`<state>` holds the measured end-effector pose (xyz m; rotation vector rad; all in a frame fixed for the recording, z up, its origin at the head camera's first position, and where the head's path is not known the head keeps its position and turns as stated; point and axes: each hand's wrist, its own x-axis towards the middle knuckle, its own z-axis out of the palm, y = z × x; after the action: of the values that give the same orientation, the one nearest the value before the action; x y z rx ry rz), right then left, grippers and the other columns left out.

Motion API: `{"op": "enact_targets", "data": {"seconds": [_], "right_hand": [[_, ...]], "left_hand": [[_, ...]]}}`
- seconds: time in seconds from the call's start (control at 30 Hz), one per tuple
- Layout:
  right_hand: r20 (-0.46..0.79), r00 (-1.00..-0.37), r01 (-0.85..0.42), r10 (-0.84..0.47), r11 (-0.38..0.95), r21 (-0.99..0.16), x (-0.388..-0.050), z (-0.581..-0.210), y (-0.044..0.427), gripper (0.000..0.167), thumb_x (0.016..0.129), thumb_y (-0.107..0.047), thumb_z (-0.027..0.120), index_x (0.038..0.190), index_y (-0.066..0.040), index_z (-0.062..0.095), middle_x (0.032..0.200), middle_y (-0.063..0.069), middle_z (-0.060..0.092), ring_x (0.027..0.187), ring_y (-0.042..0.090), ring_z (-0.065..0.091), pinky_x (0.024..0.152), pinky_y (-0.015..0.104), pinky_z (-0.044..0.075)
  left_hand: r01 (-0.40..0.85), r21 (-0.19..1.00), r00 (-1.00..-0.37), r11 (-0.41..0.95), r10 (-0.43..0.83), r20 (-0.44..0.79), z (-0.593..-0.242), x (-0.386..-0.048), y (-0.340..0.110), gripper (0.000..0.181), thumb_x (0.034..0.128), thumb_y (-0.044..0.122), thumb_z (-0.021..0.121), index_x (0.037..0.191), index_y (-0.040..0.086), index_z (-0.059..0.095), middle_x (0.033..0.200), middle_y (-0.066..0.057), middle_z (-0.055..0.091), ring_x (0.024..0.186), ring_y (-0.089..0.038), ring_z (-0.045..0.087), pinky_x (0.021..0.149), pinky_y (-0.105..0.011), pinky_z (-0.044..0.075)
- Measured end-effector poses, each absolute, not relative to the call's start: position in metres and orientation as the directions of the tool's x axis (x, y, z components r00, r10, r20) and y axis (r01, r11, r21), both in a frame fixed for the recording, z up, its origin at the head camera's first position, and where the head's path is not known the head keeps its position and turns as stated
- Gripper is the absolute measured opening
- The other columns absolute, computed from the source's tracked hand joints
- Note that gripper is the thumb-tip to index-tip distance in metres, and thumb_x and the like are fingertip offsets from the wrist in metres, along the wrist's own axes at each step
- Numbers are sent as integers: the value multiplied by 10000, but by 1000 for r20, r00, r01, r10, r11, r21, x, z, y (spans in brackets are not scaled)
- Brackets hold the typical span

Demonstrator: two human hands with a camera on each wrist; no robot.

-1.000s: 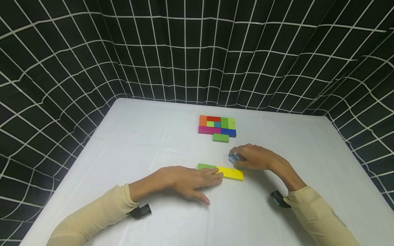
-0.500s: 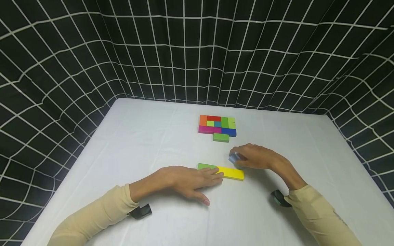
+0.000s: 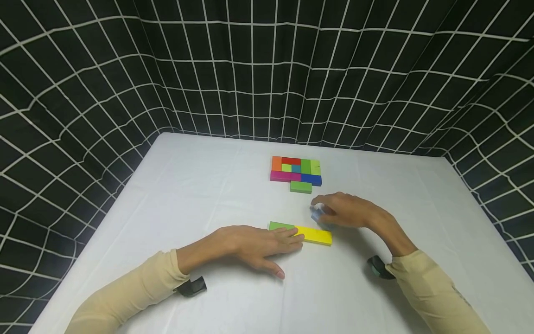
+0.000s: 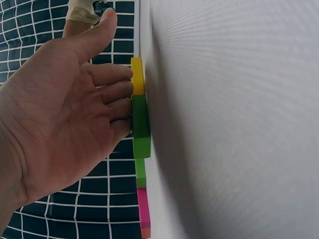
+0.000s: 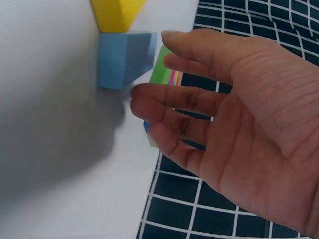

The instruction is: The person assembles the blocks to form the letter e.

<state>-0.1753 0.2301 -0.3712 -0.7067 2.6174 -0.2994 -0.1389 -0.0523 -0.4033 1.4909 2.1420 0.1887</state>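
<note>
My left hand (image 3: 263,246) lies flat, its fingertips resting across a green block (image 3: 280,226) and a yellow block (image 3: 317,235) that stand end to end. In the left wrist view its fingers are straight against the blocks (image 4: 137,77). Just behind the yellow block sits a light blue block (image 5: 112,59), partly hidden in the head view by the right hand's fingers. My right hand (image 3: 346,211) hovers around that block with thumb and fingers spread apart. The right wrist view shows a gap between its fingertips and the light blue block, which touches the yellow one.
Farther back lies a flat rectangle of coloured blocks (image 3: 285,176), with a single green block (image 3: 301,187) against its front. White cloth covers the table (image 3: 200,185). A dark curtain with white grid lines (image 3: 275,69) surrounds its back and sides.
My right hand has loosened from the light blue block, its fingers lifting slightly. The left hand stays in place on the green and yellow blocks.
</note>
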Motion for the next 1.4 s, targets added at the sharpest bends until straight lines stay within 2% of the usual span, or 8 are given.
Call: {"op": "enact_targets", "data": {"seconds": [0.1,0.2,0.33,0.47,0.6,0.77,1.07,1.4], "right_hand": [[-247,-809,-467,-533,839,-281,-178,-369,226,451,956,-165,749,1385,-68,654,1172,110,740,961,207,670,915,413,634],[-154,-819,-505,-552,822,-265,-183,-368,219,432,957,-135,739,1371,-43,662,1334,163,700,1184,319,681,1059,525,571],[-87,-795,-561,-600,783,-267,-192,-371,210,440,962,-78,711,1393,-23,642,1438,189,643,1348,387,611,1131,564,501],[-112,-772,-583,-626,767,-268,-200,-378,204,484,967,-41,689,1445,-47,611,1518,195,583,1421,415,544,1153,583,471],[-145,-765,-582,-627,770,-261,-204,-381,202,474,956,-49,718,1423,-88,643,1476,170,617,1386,398,563,1143,575,488],[-94,-785,-580,-612,779,-239,-207,-380,201,487,905,-48,783,1378,-94,676,1359,158,671,1243,354,643,1076,536,556],[-146,-822,-519,-551,829,-207,-213,-388,202,577,908,-93,793,1455,-128,616,1406,181,661,1246,370,644,1082,574,543],[-224,-740,-571,-635,768,-289,-206,-371,187,473,931,-91,764,1394,-130,678,1267,57,733,1058,218,632,1056,506,577]], "left_hand": [[840,380,-262,387,903,-339,-403,-139,-53,857,1015,627,533,1684,203,206,1776,40,147,1666,-153,70,1336,-350,235],[841,378,-262,387,903,-341,-403,-139,-54,856,1016,624,534,1684,202,203,1777,41,141,1666,-152,67,1336,-349,234],[851,370,-251,372,908,-334,-404,-140,-53,844,1022,617,531,1681,192,216,1776,44,142,1666,-153,63,1341,-339,216],[861,359,-244,360,912,-330,-404,-139,-52,833,1026,610,528,1677,183,233,1775,42,151,1667,-159,65,1342,-327,205],[861,362,-238,356,913,-332,-403,-139,-51,827,1029,602,531,1676,176,240,1774,37,156,1667,-164,65,1343,-323,198],[862,357,-239,359,910,-338,-402,-140,-51,826,1027,608,529,1676,185,240,1775,47,146,1667,-161,65,1341,-323,204],[865,357,-235,353,913,-335,-403,-140,-51,820,1029,606,528,1676,191,241,1777,48,139,1668,-163,60,1337,-327,222],[855,368,-238,365,907,-347,-402,-141,-51,813,1029,592,538,1676,201,240,1777,64,136,1669,-164,54,1335,-331,231]]}}
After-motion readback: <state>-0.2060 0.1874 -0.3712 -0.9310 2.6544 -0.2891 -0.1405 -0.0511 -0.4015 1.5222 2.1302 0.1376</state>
